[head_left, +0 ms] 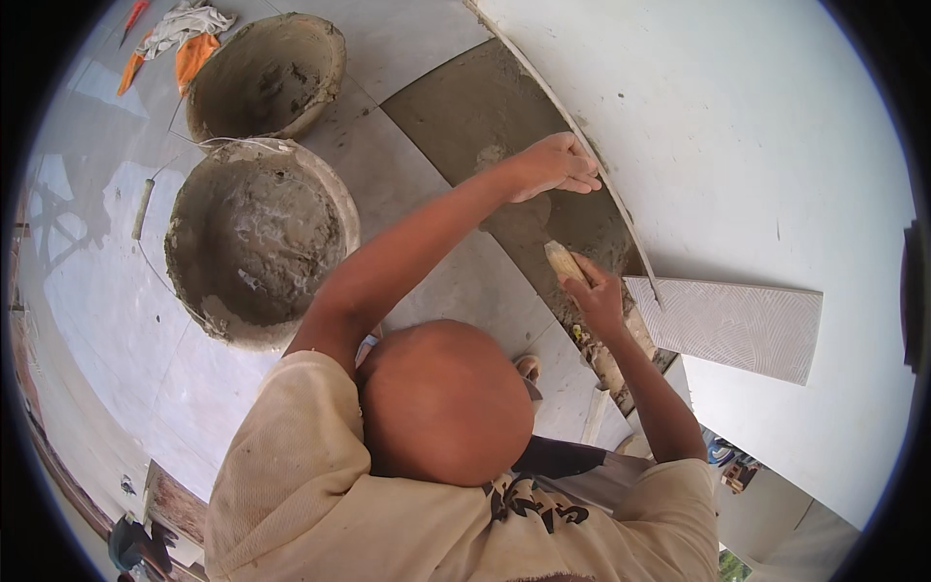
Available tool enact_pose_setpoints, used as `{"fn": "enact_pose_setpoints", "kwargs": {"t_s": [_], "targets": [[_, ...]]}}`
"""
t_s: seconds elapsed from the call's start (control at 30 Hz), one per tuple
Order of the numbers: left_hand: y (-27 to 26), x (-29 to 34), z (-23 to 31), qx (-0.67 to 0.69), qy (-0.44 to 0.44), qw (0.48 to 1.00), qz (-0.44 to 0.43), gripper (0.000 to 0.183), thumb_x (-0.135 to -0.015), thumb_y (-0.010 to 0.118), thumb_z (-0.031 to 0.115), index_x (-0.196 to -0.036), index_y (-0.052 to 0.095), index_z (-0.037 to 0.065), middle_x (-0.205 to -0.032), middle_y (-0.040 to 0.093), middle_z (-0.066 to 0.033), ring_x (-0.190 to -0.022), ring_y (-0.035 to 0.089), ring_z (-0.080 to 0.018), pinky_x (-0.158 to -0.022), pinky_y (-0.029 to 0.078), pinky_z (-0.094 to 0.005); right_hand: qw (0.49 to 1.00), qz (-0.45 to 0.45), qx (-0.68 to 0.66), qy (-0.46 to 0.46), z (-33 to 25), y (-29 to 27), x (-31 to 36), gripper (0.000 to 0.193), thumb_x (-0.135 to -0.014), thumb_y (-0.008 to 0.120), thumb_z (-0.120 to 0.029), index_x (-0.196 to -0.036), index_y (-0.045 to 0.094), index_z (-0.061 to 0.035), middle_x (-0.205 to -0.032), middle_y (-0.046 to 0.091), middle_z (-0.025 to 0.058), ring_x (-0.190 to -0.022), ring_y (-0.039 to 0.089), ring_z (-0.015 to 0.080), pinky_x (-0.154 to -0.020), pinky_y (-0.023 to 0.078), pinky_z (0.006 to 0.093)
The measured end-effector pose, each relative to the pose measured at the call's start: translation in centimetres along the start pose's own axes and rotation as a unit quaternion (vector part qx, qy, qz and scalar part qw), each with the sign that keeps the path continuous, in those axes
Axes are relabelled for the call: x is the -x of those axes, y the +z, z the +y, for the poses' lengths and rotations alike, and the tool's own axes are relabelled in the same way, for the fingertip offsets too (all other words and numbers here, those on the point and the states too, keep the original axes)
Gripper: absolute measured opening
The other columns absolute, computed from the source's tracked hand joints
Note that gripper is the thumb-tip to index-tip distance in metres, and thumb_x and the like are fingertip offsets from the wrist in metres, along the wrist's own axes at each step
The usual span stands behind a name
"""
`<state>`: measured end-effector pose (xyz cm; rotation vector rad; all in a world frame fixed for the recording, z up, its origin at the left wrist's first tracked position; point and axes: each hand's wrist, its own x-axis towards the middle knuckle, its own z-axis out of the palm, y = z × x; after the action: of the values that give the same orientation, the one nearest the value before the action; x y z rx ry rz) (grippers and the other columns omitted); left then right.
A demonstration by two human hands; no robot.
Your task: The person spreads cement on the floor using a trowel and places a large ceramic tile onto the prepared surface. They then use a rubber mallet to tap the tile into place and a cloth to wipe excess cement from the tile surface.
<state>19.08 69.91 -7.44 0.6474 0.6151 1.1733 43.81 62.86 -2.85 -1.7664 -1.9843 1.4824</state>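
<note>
My right hand (593, 294) is closed round the wooden handle of a trowel (562, 264). Its blade points away from me over the bed of wet grey mortar (464, 114) and blends into the mortar, so its outline is hard to tell. Further off, my left hand (561, 167) reaches across the mortar strip to the foot of the white wall. Its fingers are bent and pressed together close to the thin raised edge (623, 215) there; what they hold, if anything, cannot be made out.
Left of my arm stands a mortar-caked bucket (347, 209) with a wire handle; a basin (325, 102) with mortar is behind it. White and orange cloths (189, 29) lie beyond. A ridged-back tile (742, 330) rests by the wall at right. Pale floor tiles (398, 39) border the mortar.
</note>
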Motion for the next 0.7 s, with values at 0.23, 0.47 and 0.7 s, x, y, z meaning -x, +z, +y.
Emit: {"fn": "enact_pose_setpoints", "kwargs": {"t_s": [0.23, 0.47, 0.7], "targets": [[-0.3, -1.0, -1.1, 0.003, 0.005, 1.0, 0.009, 0.025, -0.1, 0.063, 0.014, -0.107, 0.048, -0.005, -0.116, 0.058, -0.0201, -0.109, 0.069, -0.028, -0.098, 0.058, -0.0357, 0.917, 0.126, 0.36, -0.118, -2.5, 9.3, -12.3, 0.037, -0.087, 0.074, -0.029, -0.107, 0.071, 0.0017, -0.099, 0.071, 0.0283, -0.09, 0.07, 0.0444, -0.078, 0.055, 0.0505], [-1.1, -0.6, -1.6, -0.026, -0.01, 1.0, 0.007, 0.025, -0.1, 0.064, 0.016, -0.104, 0.049, -0.003, -0.113, 0.059, -0.0179, -0.109, 0.07, -0.0278, -0.096, 0.059, -0.0357, 0.95, 0.098, 0.234, -0.182, -0.5, 7.5, -10.1, 0.052, -0.09, 0.071, -0.032, -0.13, 0.055, -0.0014, -0.103, 0.07, 0.0278, -0.095, 0.068, 0.0475, -0.083, 0.054, 0.0539], [-1.1, -1.3, -2.3, 0.004, -0.008, 1.0, 0.0, 0.023, -0.1, 0.064, 0.015, -0.104, 0.049, -0.003, -0.111, 0.059, -0.0162, -0.107, 0.07, -0.0259, -0.097, 0.058, -0.0354, 0.938, 0.012, 0.282, -0.201, 7.5, 3.1, -4.9, 0.057, -0.092, 0.072, -0.031, -0.137, 0.051, -0.0044, -0.113, 0.069, 0.0272, -0.102, 0.068, 0.0464, -0.086, 0.055, 0.0511]]}}
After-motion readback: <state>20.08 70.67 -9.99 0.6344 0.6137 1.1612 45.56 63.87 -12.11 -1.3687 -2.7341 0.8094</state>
